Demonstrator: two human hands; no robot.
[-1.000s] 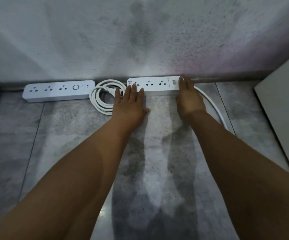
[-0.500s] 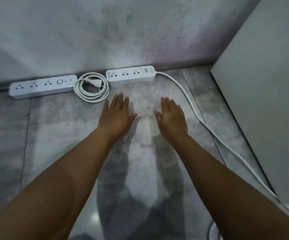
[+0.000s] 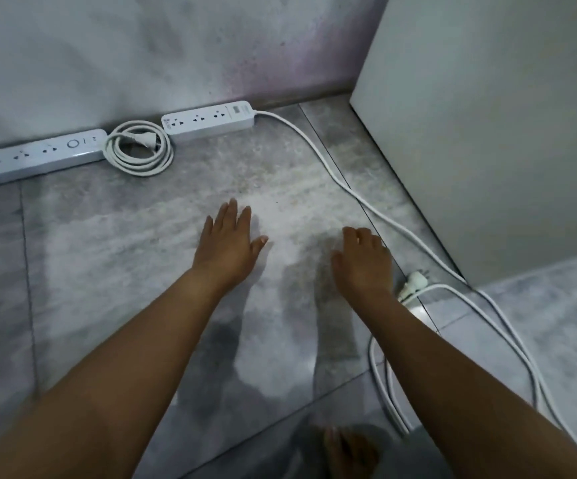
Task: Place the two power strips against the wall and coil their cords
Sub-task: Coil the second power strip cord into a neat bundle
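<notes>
- Two power strips, white, both lying flat at the foot of the wall (image 3: 142,63): the left strip (image 3: 38,155) at ten o'clock in the view, the right strip (image 3: 209,118) near twelve, their long sides along the wall.
- One coiled cord (image 3: 138,157), running from the left strip and lying in neat loops between the two strips.
- One loose cord (image 3: 349,191), uncoiled. It leaves the right strip's end toward three o'clock, runs down beside the pale panel (image 3: 487,133) to five o'clock, then loops back.
- One plug (image 3: 414,283), the end of the loose cord, on the floor (image 3: 107,271) just beside the right wrist, at four o'clock.
- Left hand (image 3: 226,247): fingers straight and spread over the tile, grasping nothing. Whether it touches the floor cannot be told.
- Right hand (image 3: 363,261): fingers loosely bent, grasping nothing, with the loose cord near its three o'clock side.
- One bare foot (image 3: 349,451) at six o'clock.
- Handling, as a judgement: the cord looks light, round, smooth-jacketed and springy, so it will likely slide on tile and resist tight loops. It is best taken at the plug or just behind it, then gathered loop by loop toward the strip. A hard pull could drag the light strip off the wall.
</notes>
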